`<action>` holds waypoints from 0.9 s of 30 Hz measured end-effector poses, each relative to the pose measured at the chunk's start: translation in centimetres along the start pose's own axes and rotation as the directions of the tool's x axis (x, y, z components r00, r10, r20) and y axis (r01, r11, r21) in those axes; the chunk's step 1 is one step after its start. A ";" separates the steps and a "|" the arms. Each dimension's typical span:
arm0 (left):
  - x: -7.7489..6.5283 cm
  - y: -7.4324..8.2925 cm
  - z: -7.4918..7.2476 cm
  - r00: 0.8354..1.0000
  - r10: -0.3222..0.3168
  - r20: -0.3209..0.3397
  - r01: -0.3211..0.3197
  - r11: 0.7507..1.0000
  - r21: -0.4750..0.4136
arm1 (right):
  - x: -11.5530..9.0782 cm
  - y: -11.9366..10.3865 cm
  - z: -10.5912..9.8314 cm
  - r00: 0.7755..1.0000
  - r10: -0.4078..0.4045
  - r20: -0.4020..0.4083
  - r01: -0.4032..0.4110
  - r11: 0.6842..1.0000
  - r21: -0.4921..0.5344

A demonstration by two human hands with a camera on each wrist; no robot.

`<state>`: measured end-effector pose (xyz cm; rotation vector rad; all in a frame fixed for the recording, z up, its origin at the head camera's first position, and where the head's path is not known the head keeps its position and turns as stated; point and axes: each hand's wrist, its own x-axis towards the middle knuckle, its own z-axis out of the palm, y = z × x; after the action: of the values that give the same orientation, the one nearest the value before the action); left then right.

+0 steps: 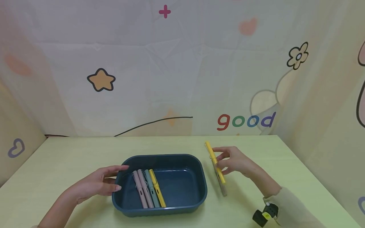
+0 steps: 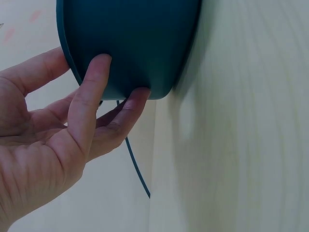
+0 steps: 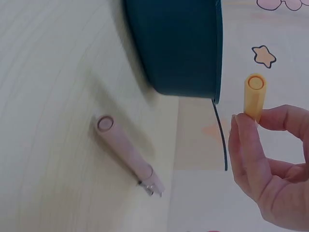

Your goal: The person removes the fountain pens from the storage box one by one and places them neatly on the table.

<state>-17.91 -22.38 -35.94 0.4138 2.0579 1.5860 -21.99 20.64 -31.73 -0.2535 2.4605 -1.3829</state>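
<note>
My left hand (image 1: 99,180) is at the left end of a dark blue rectangular tray (image 1: 188,207). It holds the tray by the rim, and other fingertips (image 2: 101,60) touch the outer wall lower down. Between thumb and fingers, my right hand (image 1: 236,161) pinches a yellow pen (image 1: 211,150) in the air, right of the tray. Beneath it on the table lies a pinkish pen (image 3: 128,150), partly covered by the yellow one in the head view. Inside the tray, two mauve pens (image 1: 139,188), a teal pen (image 1: 152,188) and another yellow pen (image 1: 158,190) lie side by side.
The pale wooden table (image 1: 77,147) meets a printed curtain (image 1: 176,79) along its back edge. Curtain also hangs at both sides. A black device (image 1: 265,215) is strapped at the right sleeve (image 1: 293,205).
</note>
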 end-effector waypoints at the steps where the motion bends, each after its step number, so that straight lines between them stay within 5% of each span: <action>1: 0.0 0.0 0.0 1.000 -0.002 -0.002 0.002 1.000 0.001 | 0.0 0.2 -0.2 1.000 0.005 -0.002 -0.005 1.000 0.004; 27: 0.1 0.1 0.0 1.000 -0.008 -0.012 0.008 1.000 0.005 | -0.3 5.5 -1.7 0.991 0.130 -0.032 -0.131 0.991 -0.009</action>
<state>-17.98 -22.34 -35.88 0.3989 2.0704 1.5822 -22.30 24.94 -35.50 -0.0720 2.4622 -1.3286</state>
